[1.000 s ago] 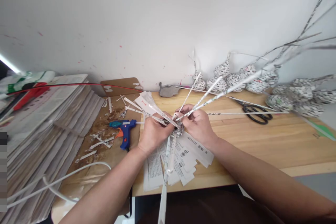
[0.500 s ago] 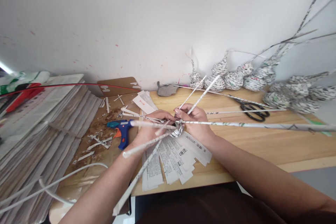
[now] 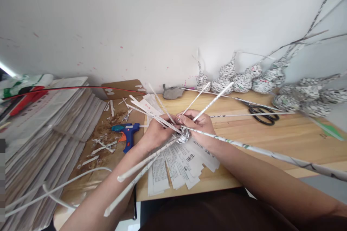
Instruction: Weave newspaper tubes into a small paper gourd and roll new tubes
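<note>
— Just right of the blue glue gun [image 3: 129, 133], item in hand: identify.

— Identified: woven paper piece [image 3: 183, 136], small and rounded, held up between left hand [image 3: 159, 131] and right hand [image 3: 202, 122]. Flat strips and rolled tubes spread outward from the rim.

— State of the fingers, each hand?

— Left: bent inward, closed on the glue-gun side of the woven paper piece, partly screened by strips. Right: curled on the opposite side, thumb and forefinger pinched narrow at the rim. Exact hold on individual tubes: cannot tell.

— Course of the long paper tube [image 3: 249, 147]?

— From the rim, directed away from the glue gun, over the right hand, out of view at far right. Two shorter tubes [image 3: 131, 170] slanted toward the near side of the glue gun, above the left forearm [image 3: 100, 191].

— Remaining items on the desk [image 3: 292, 140]?

— Right of the glue gun and nearer: printed paper strips [image 3: 187, 164], fanned out. Well right: black-handled scissors [image 3: 252, 109]. Farther right, beside the wall [image 3: 162, 25]: woven paper gourds [image 3: 242, 83].

— Left of the glue gun?

— Close by: paper scraps [image 3: 104, 146], scattered. Beyond these: newspaper stack [image 3: 67, 130], piled high.
</note>
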{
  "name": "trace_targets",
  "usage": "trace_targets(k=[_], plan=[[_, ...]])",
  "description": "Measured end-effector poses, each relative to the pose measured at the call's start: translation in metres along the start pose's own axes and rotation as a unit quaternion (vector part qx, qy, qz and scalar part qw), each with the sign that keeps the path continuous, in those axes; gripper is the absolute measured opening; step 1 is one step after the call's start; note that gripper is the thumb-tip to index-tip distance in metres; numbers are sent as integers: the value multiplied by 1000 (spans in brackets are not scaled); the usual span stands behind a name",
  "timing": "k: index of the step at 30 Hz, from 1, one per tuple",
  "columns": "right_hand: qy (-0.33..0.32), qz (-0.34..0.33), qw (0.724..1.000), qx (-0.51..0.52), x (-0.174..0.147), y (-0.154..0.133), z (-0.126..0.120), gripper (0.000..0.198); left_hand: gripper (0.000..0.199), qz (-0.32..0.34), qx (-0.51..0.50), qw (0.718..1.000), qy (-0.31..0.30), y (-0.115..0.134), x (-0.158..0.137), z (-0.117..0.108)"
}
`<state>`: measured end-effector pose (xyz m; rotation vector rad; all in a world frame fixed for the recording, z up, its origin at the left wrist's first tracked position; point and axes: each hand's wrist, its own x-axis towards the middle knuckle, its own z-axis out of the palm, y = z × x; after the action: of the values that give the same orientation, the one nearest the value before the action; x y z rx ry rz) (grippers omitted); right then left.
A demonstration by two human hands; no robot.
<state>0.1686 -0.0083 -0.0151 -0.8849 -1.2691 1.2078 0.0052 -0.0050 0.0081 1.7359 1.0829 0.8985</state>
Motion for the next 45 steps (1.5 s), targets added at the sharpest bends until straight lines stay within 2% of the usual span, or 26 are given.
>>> trace_targets(k=[4, 8, 10, 12, 15, 17, 19, 20, 23, 26, 28, 31, 36, 40, 45], plan=[[40, 8, 999, 9, 3, -3, 1, 24, 13, -10, 30, 999, 36, -1, -2, 2], [101, 79, 985, 117, 7, -4, -1, 29, 12, -29, 9, 992, 122, -14, 1, -1], [107, 88, 978, 155, 6, -5, -2, 26, 12, -39, -2, 988, 149, -19, 4, -4], [75, 67, 988, 120, 2, -8, -3, 23, 12, -51, -3, 985, 162, -21, 5, -6], [-12, -20, 998, -55, -6, -11, -5, 10, 11, -52, 25, 984, 170, -18, 5, -7], [-43, -123, 969, -208, -9, -14, -7, 27, 9, -30, 42, 986, 161, -14, 4, -7], [-52, -216, 908, -355, -9, -16, -10, 42, 10, -1, 51, 988, 146, -10, 3, -6], [-58, -244, 874, -417, -8, -18, -11, 42, 11, 10, 55, 988, 142, -9, 2, -5], [-53, -267, 797, -540, -7, -23, -16, 24, 5, 16, 63, 989, 135, -5, 0, -3], [-48, -288, 754, -588, -9, -26, -17, 15, 7, -11, 50, 991, 124, -5, 0, -3], [-84, -295, 736, -603, -11, -26, -16, 16, 11, -25, 33, 992, 122, -6, 1, -3], [-135, -269, 735, -608, -13, -27, -16, 16, 13, -33, 14, 990, 140, -11, 2, -3], [-167, -204, 776, -573, -12, -34, -17, 15, 12, -36, 57, 983, 169, -16, 2, -3], [-167, -173, 796, -555, -9, -31, -19, 11, 12, -29, 53, 989, 133, -14, 2, -4], [-136, -185, 797, -559, -7, -28, -17, 16, 15, -50, 33, 994, 87, -7, 2, -6]])
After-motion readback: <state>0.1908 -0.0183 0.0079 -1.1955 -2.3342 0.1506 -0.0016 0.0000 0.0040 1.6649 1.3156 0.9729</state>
